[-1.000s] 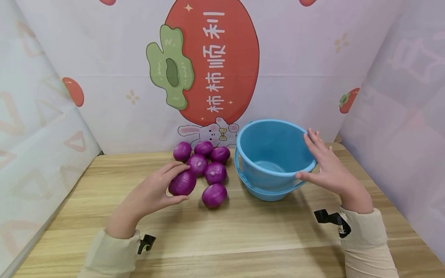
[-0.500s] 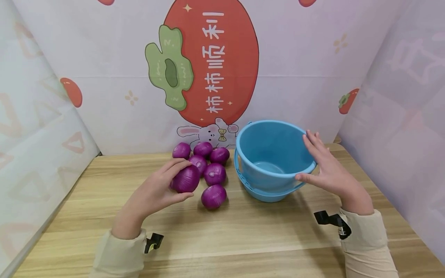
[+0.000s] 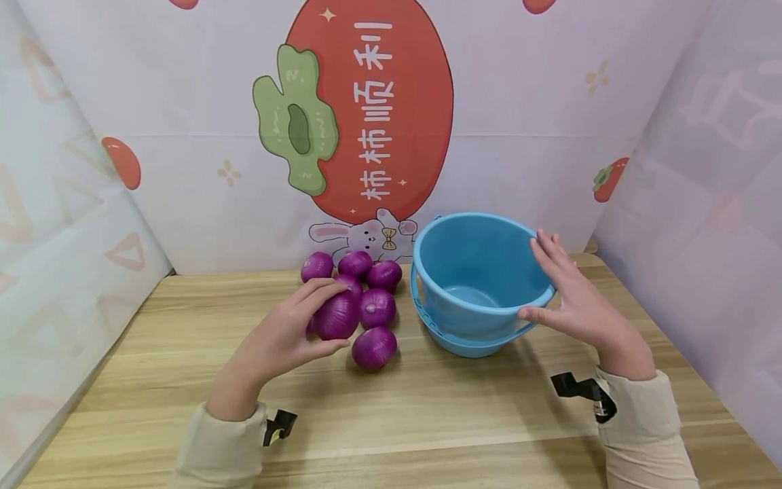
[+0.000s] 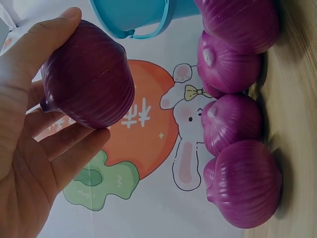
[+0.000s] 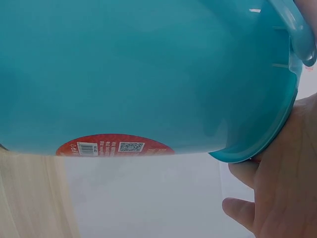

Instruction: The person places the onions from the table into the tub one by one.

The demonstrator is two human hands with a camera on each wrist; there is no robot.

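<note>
A purple onion (image 3: 337, 315) is in my left hand (image 3: 280, 338), thumb on one side and fingers on the other. The left wrist view shows that held onion (image 4: 89, 77) raised in front of the backdrop, its pointed tip towards the palm. Other onions (image 3: 377, 308) lie clustered on the table just beyond and right of this hand. To their right stands a blue bucket (image 3: 470, 319), mouth up, its handle hanging down. My right hand (image 3: 577, 299) rests at the bucket's right rim with spread, nearly straight fingers. In the right wrist view the bucket wall (image 5: 133, 74) fills most of the picture.
The wooden table (image 3: 391, 421) runs up to a white printed backdrop (image 3: 513, 102) behind the onions and bucket. Similar cloth panels stand at the left and right sides. A red label (image 5: 114, 145) with a barcode is on the bucket's wall.
The left hand has moved right with the onion, which now overlaps the clustered onions in the head view. The right hand stays at the bucket's rim, and the bucket keeps its place.
</note>
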